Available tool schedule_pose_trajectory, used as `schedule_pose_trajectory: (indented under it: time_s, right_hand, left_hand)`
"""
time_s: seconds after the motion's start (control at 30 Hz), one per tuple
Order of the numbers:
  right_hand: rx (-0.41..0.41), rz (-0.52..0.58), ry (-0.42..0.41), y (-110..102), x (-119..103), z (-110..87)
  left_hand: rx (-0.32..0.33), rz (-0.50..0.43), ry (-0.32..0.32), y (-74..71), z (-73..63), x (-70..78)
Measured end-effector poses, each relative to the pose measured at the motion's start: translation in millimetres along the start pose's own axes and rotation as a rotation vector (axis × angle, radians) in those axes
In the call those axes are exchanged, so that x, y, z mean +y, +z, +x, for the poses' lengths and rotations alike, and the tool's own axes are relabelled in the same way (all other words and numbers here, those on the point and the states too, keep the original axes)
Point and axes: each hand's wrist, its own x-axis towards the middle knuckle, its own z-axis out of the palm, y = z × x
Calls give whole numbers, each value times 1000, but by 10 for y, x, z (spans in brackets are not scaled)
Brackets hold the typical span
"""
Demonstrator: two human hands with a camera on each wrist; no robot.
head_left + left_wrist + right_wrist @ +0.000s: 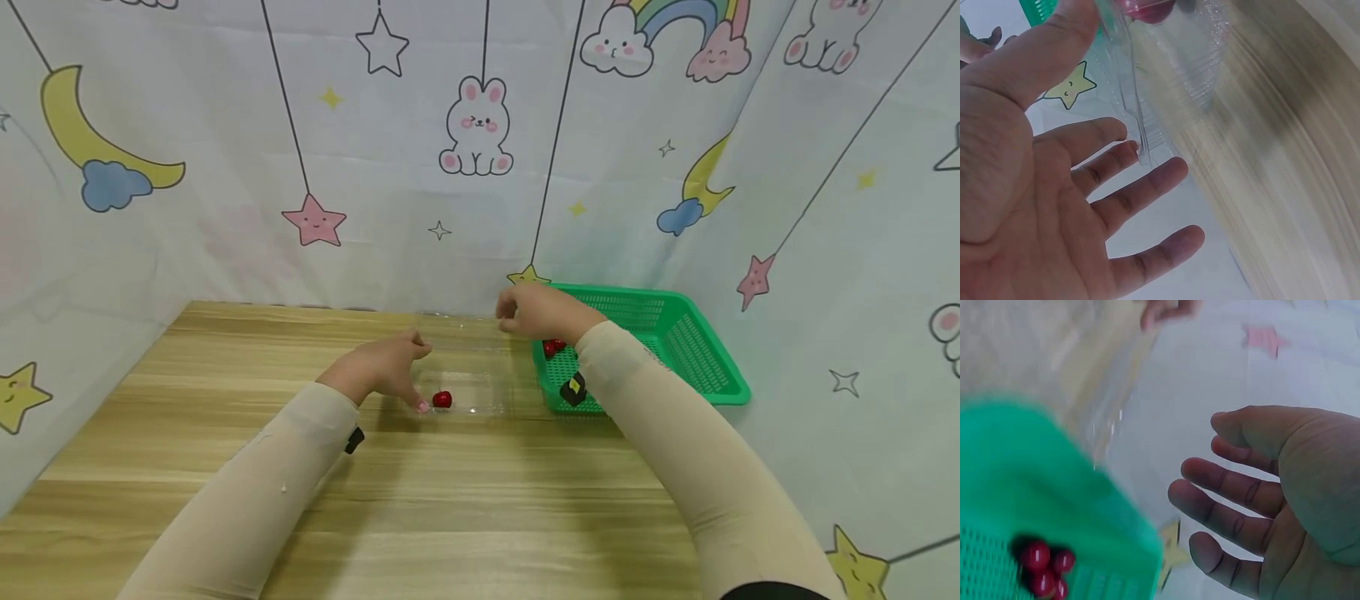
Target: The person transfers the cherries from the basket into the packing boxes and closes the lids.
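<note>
A clear plastic box [483,392] with its transparent lid [461,331] folded back lies on the table. One shiny red cherry [442,400] sits in its near left corner. My left hand [384,365] is at the box's left side, thumb right at the near corner, other fingers loosely spread along the wall. Over the gap between the lid and the green basket [708,358], my right hand [546,312] hangs in the air. Its fingers [1229,515] are loosely bent with nothing between them. Several red cherries [1041,569] lie in the basket.
The wooden table [480,500] ends at the back against a white patterned curtain [390,267]. The basket's raised rim [731,398] stands to the right of the box, partly beneath my right forearm [660,417].
</note>
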Motion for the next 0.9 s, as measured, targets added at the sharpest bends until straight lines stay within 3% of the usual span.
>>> schedule_pose_trajectory:
  time_s: [0.23, 0.47, 0.7, 0.9]
  right_hand:
    - [25, 99, 110, -115, 563, -10]
    - [35, 118, 189, -98, 1094, 0]
    - [-17, 164, 301, 13, 1455, -17]
    - [-63, 191, 356, 138, 1596, 19]
  left_hand:
    - [1, 11, -16, -3, 3, 16]
    - [9, 23, -14, -24, 11, 38]
    - [11, 19, -22, -27, -8, 63]
    - [14, 14, -24, -15, -6, 59]
